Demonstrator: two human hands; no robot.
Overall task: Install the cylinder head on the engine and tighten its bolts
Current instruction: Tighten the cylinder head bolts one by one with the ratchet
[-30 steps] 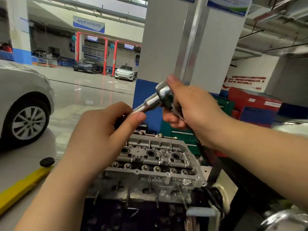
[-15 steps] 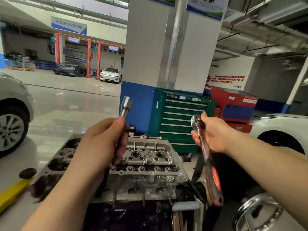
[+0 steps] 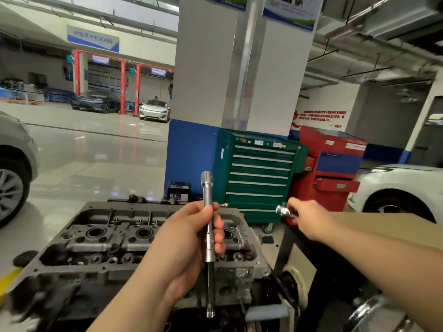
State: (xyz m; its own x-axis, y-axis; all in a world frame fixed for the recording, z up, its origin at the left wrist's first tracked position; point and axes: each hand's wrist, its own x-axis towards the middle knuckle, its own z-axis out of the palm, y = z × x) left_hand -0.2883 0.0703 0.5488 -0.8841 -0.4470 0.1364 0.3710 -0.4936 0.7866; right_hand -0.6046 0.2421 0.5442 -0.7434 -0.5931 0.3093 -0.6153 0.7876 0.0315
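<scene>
Head view: a person's left hand (image 3: 189, 245) was closed around a socket extension bar (image 3: 209, 236), fingers (image 3: 219, 236) wrapped across its middle, while the right hand (image 3: 309, 221) was closed on the chrome head of a ratchet (image 3: 281, 211), reaching away to the right; the ratchet's handle was hidden behind that hand. The cylinder head (image 3: 115, 245) sat directly beneath and beyond the left hand, apparently already seated on the engine (image 3: 239, 315), whose darker body showed below the left wrist. The bar stood close to upright, its long axis running top to bottom, the wider square-drive end pointing up above the thumb and the slim bit end pointing down in front of the casting's near edge. The cylinder head's long axis ran left to right across the frame, its cam side facing up, spark plug wells in a row to the left of the left hand. Judging by this, the tool was in two parts with bolt tightening not yet begun. Done well, the step would call for keeping the bar upright, seating its tip squarely and fully in a bolt before the ratchet goes on the upper end, then working the bolts evenly rather than one at a time. A tilted bar could slip and round a bolt.
</scene>
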